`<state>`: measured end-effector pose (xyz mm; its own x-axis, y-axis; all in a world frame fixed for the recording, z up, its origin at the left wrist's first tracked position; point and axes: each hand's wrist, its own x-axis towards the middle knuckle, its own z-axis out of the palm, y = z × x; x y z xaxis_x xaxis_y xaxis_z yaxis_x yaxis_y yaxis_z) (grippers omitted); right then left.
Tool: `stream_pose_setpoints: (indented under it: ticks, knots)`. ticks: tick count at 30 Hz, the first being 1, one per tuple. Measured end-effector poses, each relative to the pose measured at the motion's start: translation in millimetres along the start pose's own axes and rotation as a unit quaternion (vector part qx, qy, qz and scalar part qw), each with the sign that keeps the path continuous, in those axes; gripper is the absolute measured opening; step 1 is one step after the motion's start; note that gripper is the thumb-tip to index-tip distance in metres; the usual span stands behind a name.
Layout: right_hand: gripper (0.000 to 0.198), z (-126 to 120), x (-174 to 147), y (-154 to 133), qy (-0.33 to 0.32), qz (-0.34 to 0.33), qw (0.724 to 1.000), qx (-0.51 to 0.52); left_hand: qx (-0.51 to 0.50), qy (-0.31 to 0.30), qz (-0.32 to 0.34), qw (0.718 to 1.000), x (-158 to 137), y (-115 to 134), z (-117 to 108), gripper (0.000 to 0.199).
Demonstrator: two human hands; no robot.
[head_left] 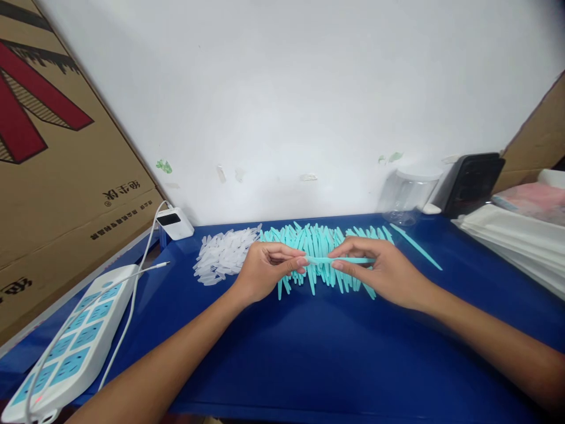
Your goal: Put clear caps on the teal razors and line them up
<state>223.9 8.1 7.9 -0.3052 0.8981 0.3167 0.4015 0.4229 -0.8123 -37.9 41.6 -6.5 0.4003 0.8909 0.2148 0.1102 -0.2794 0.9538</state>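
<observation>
Our hands hold one teal stick (318, 260) level above the pile of teal sticks (309, 238) on the worktop (282, 347): left hand (269, 268) pinching its left end, right hand (379, 265) pinching nearer the middle. We judge it light, stiff, slightly slippery, best taken mid-length; its left tip is hidden, so its shape we cannot tell

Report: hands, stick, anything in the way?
Left hand and right hand both pinching. Turquoise stick held sideways across both. Turquoise pile behind it in view; nothing seen blocking.
</observation>
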Motion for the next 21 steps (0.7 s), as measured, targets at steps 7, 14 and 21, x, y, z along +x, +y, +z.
stream_pose_setpoints:
  ticks: [7, 14, 21]
  knots:
    - [0.025, -7, -1, -5, 0.018, -0.044, 0.996, -0.074, 0.021, 0.007, -0.006, 1.0, -3, 4, 7, 0.031]
    - [0.027, -18, 5, 7, -0.043, -0.129, 0.976, -0.168, 0.111, 0.039, 0.035, 0.992, -4, 8, 6, 0.027]
    - [0.029, -93, 18, 50, 0.032, 0.028, 0.904, -0.426, 0.176, 0.115, 0.086, 0.974, 4, 6, -5, 0.025]
